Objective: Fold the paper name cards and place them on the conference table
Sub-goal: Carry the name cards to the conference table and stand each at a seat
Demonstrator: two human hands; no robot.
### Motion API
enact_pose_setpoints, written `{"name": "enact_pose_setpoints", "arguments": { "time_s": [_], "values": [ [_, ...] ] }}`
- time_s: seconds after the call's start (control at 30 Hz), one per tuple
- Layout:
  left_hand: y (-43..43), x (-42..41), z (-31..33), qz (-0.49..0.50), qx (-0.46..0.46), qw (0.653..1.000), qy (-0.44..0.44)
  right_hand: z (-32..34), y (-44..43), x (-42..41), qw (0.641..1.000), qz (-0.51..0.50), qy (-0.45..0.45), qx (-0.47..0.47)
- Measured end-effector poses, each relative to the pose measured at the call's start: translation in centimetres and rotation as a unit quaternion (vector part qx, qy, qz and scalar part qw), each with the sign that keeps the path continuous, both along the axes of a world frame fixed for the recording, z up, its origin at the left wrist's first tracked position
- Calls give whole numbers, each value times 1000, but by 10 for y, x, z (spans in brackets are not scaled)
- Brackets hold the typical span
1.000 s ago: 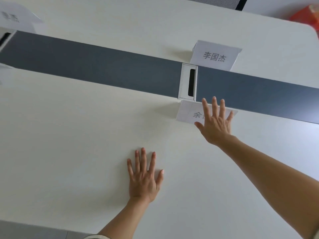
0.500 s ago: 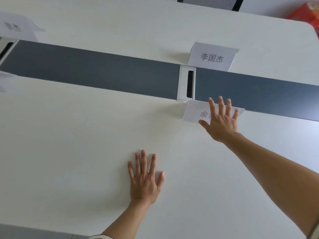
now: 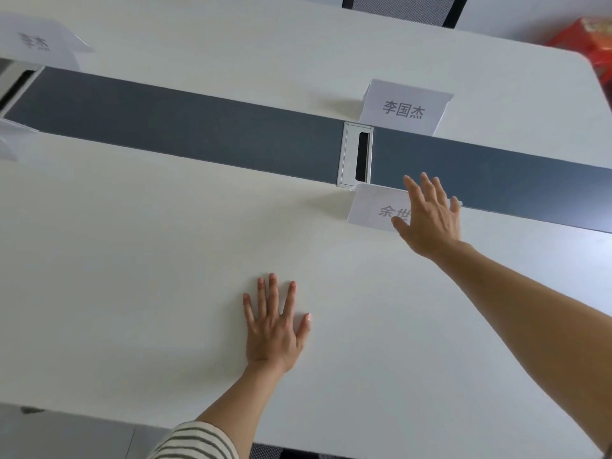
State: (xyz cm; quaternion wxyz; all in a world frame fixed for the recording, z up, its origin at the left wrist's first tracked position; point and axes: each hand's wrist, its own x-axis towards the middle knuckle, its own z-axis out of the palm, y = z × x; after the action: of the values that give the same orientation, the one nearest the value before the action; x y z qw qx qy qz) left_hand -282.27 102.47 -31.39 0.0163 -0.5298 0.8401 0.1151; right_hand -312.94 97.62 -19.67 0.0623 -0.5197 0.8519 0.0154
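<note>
Placing is the step in hand: your right hand (image 3: 430,217) is stretched out over a folded name card (image 3: 367,208) standing on the white worktop (image 3: 132,260), just on your side of the dark centre strip (image 3: 198,134) and right beside the cable port (image 3: 356,155). Fingers (image 3: 414,193) spread and apart, clamped on nothing; the palm covers the card's right half. Cannot tell whether the hand touches the paper or hovers just above it.

Left hand (image 3: 273,329) lies flat on the worktop nearer you, fingers apart, holding nothing, likely bracing your reach.

A second folded card (image 3: 405,109) stands across the strip, opposite the first. A third (image 3: 36,43) sits at far left, blurred.

Next move, by my reading: check the near card sits square to the strip and stands on its own, then draw the hand off without dragging it. Light paper; a brushed sleeve or palm would tip it.

Against half a second ago: the right hand sits a little further right over the card, so more of the printed name shows. The left hand has not moved, and the far card stands as it did.
</note>
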Motion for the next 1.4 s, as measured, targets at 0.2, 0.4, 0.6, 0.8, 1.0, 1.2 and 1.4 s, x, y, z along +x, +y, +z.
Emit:
{"name": "enact_pose_setpoints", "arguments": {
  "time_s": [0.2,0.4,0.6,0.8,1.0,1.2,1.4],
  "values": [
    [-4,2,10,9,35,999,-1,37,67,30,979,-64,-174,-88],
    [6,16,88,96,231,960,127,60,197,67,912,-130,-364,-134],
    [121,76,166,175,285,890,310,65,341,105,865,-175,-459,-103],
    [279,157,199,301,321,821,363,63,432,149,849,-137,-508,-45],
    [395,237,217,441,303,739,409,69,449,221,835,-62,-546,11],
    [452,320,231,518,204,677,481,99,423,319,831,57,-550,53],
    [488,445,246,599,113,606,511,125,387,455,819,158,-548,63]
  ]
}}
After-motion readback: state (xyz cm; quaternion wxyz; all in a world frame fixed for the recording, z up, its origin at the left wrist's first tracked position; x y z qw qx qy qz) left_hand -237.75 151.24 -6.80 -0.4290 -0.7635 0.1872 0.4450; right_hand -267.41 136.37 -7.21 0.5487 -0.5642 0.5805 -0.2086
